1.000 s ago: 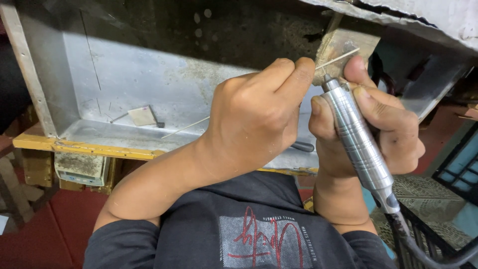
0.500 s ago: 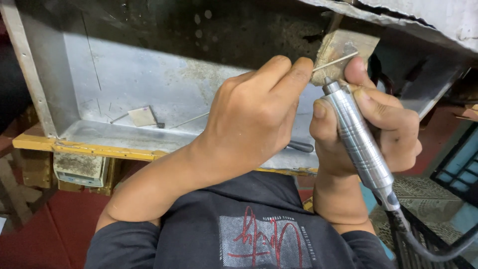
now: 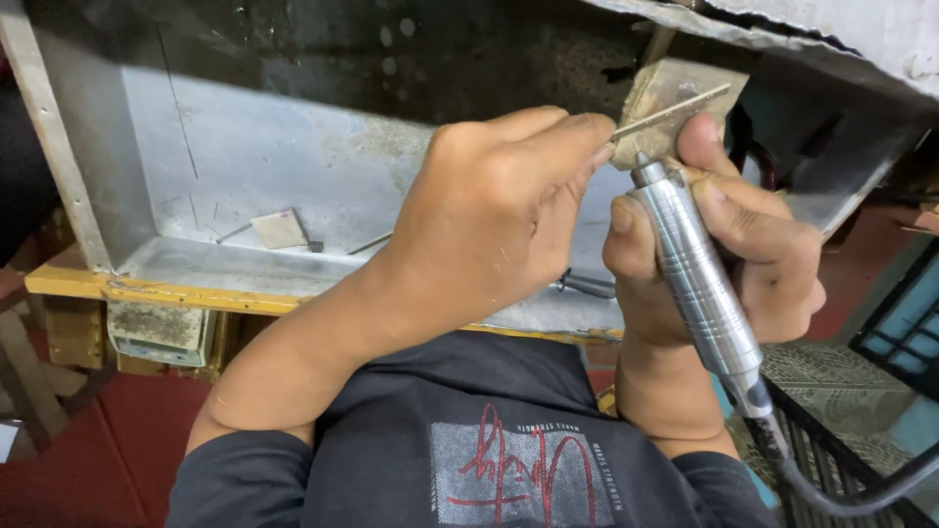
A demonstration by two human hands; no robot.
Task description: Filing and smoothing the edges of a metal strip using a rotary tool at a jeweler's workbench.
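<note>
Left hand (image 3: 489,220) pinching a thin metal strip (image 3: 670,110), fingertips closed on its near end. Right hand (image 3: 729,244) wrapped around a silver rotary handpiece (image 3: 696,279), tip up against the strip at a worn wooden bench peg (image 3: 675,88). Dark flexible shaft (image 3: 861,489) trailing off below. Compared with a second ago, barely any shift: same grip, same contact point, only a slight drift of the hands. Steady grinding at one spot on the strip, by the look of it. Behind, a grey metal tray (image 3: 196,264) on the tabletop, holding a small flat scrap (image 3: 279,230).
</note>
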